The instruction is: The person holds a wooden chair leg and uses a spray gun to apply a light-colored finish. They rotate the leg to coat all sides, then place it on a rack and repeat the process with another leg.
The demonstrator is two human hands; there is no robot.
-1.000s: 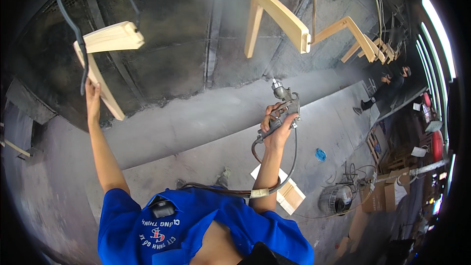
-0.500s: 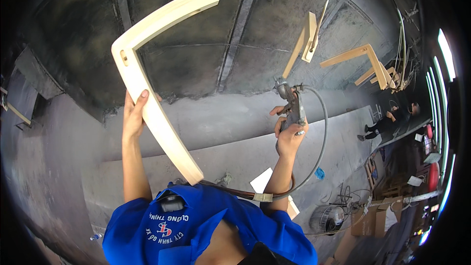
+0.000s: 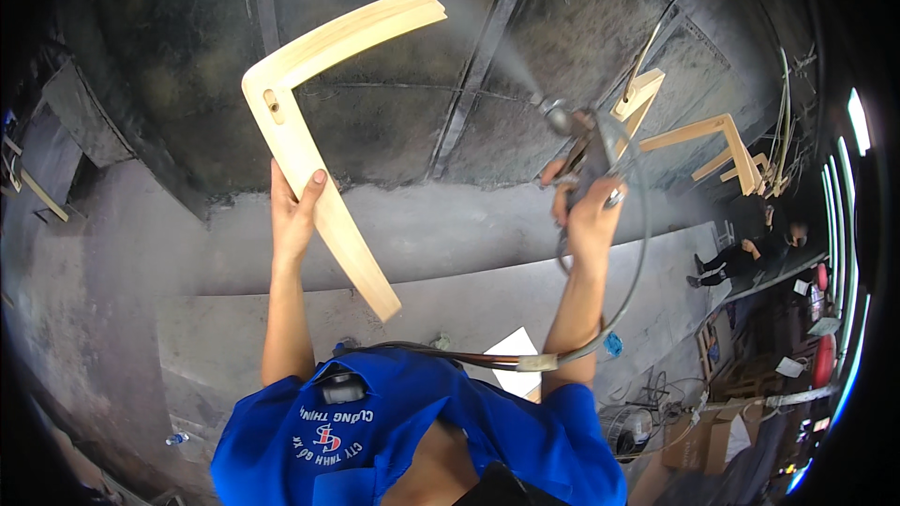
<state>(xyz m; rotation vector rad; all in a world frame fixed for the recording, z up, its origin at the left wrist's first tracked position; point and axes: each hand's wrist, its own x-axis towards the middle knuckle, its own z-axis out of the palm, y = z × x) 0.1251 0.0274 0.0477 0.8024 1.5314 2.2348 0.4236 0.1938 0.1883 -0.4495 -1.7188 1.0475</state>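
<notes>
A pale, bent wooden chair part (image 3: 309, 122) hangs in front of me, its upper arm pointing right and its lower leg slanting down to the right. My left hand (image 3: 293, 211) is raised and holds the lower leg from behind. My right hand (image 3: 589, 215) grips a metal spray gun (image 3: 579, 145) whose nozzle points up-left; a grey mist streams from it toward the upper arm of the wood. A hose (image 3: 630, 253) loops from the gun down past my right elbow.
More bent wooden parts (image 3: 722, 145) hang in a row at the right. A dark, stained spray-booth wall (image 3: 394, 112) stands behind. A person in dark clothes (image 3: 741, 253) crouches at the far right. Boxes and a fan (image 3: 623, 426) lie below on the right.
The wooden part has turned and swung in front of me, my left hand gripping its leg. My right hand has lifted the spray gun, and mist now streams from it.
</notes>
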